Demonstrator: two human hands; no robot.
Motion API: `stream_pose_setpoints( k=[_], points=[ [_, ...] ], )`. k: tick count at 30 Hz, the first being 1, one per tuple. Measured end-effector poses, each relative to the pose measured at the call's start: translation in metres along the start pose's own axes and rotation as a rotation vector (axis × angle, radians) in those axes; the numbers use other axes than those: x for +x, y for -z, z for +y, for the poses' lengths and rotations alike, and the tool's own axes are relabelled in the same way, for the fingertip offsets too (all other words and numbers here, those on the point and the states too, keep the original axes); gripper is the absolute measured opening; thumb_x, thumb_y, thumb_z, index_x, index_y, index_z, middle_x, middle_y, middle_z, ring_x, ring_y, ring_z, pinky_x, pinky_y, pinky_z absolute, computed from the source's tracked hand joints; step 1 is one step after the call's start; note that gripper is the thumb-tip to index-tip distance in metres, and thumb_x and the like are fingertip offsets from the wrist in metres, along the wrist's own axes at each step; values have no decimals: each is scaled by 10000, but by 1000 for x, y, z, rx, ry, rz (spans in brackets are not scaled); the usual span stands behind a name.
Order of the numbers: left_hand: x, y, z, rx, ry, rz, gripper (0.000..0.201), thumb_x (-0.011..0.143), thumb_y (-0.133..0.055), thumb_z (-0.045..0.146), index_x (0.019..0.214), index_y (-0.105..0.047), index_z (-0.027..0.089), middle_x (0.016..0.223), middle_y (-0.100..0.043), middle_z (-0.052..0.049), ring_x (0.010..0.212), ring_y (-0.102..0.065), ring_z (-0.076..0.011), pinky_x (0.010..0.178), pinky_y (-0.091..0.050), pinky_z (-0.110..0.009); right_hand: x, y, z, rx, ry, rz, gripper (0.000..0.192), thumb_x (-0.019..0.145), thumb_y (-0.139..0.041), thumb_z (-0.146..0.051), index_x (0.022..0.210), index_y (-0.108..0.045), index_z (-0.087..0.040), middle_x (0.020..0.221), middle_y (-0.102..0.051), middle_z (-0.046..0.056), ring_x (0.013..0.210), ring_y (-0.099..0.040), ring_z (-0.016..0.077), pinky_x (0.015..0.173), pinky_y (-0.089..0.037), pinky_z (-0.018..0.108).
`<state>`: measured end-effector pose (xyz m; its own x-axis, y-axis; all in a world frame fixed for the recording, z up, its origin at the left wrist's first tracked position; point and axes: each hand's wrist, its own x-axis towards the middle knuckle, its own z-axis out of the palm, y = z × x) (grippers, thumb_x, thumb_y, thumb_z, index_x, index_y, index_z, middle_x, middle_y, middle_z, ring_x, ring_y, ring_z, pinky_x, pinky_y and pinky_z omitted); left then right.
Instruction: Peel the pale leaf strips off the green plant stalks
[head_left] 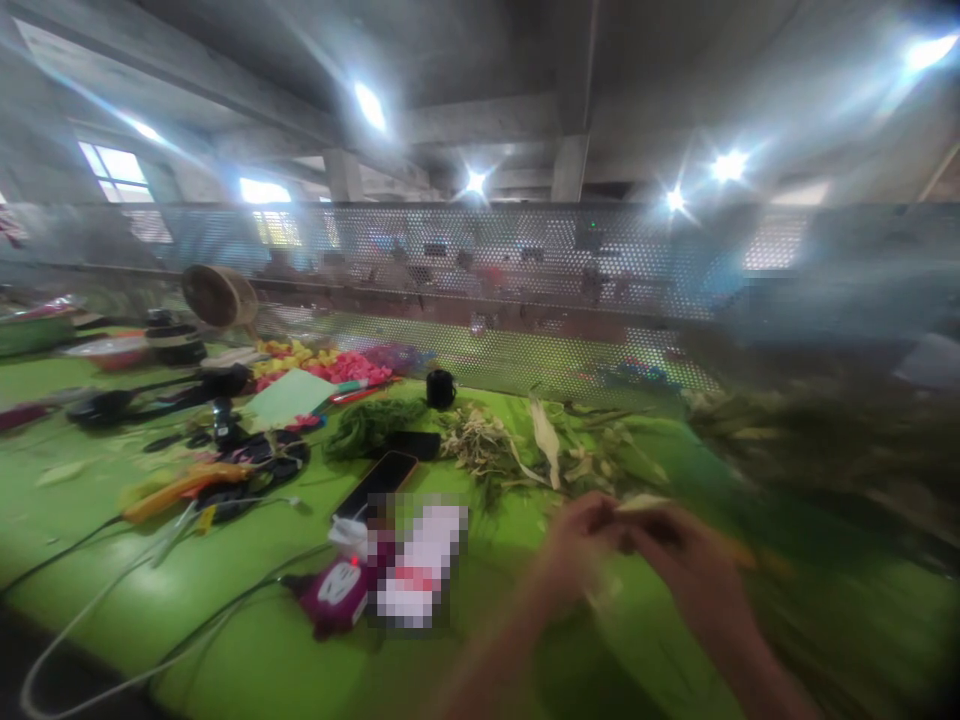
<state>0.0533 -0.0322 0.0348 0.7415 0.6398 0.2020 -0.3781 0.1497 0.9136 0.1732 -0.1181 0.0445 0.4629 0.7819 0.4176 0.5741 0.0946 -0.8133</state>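
Note:
My left hand (581, 545) and my right hand (686, 555) meet above the green table, right of centre. Between their closed fingertips is a pale, dry, husk-like leaf (642, 502). Both hands are somewhat smeared, and the fingers partly cover the leaf. A faint pale strip hangs below them, too blurred to name. Just beyond my left hand lies a long cream husk-like leaf (546, 442), beside a heap of dried plant scraps (478, 440). To the right spreads a large blurred pile of brownish-green leaves (832, 450).
Left of my hands lie a dark phone (382, 482), a pixelated pale panel (424, 570) and a purple power block (337, 595) with cables. Farther left are an orange-handled corded tool (187, 485), green paper (289, 398) and pink pieces (352, 372). A perforated screen (480, 340) borders the back.

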Motion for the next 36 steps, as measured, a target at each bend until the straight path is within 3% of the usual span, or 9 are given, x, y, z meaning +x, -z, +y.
stream_pose_setpoints(
  k=[3,7,14,18,25,30,36],
  points=[
    [3,1,-3,-31,42,3,295,671,-759,353,786,-601,132,698,-606,-23,652,-551,-131,685,-445,-278,1,2,-8,88,-57,-6,156,719,-687,-351,775,-655,-210,653,-705,15,602,-668,194,587,-527,282],
    [7,8,-8,-22,102,31,367,653,-761,412,817,-598,127,670,-624,-27,593,-561,-128,636,-450,-278,3,7,-7,123,-76,-5,165,745,-680,-350,845,-671,-219,728,-726,10,646,-672,180,607,-538,255],
    [7,11,-2,-92,139,44,436,574,-818,443,778,-602,124,612,-624,-19,551,-560,-109,617,-445,-251,3,12,4,-72,187,-67,100,778,-684,-341,831,-729,-270,841,-725,9,780,-674,185,727,-532,262],
    [4,10,0,-116,171,27,426,560,-825,431,756,-603,124,604,-630,-26,550,-568,-115,623,-455,-255,4,12,10,-155,244,-62,119,800,-664,-363,858,-734,-285,846,-721,5,766,-676,185,722,-531,275],
    [1,6,0,-141,231,66,487,519,-840,466,752,-589,119,638,-659,-58,549,-604,-146,640,-496,-302,6,10,7,-233,136,-66,165,791,-631,-399,768,-699,-251,753,-719,6,680,-675,190,651,-526,277],
    [0,0,2,-115,199,73,476,550,-812,507,712,-565,134,641,-649,-44,550,-595,-134,631,-479,-285,3,6,1,-182,98,-8,174,790,-599,-387,748,-668,-233,695,-704,9,617,-657,184,582,-509,276],
    [2,-3,-1,-38,147,82,437,555,-809,478,693,-570,139,623,-606,-9,544,-574,-122,610,-467,-275,0,4,2,-195,105,23,132,789,-597,-346,785,-664,-232,746,-711,21,677,-665,200,645,-522,304]
  ],
)
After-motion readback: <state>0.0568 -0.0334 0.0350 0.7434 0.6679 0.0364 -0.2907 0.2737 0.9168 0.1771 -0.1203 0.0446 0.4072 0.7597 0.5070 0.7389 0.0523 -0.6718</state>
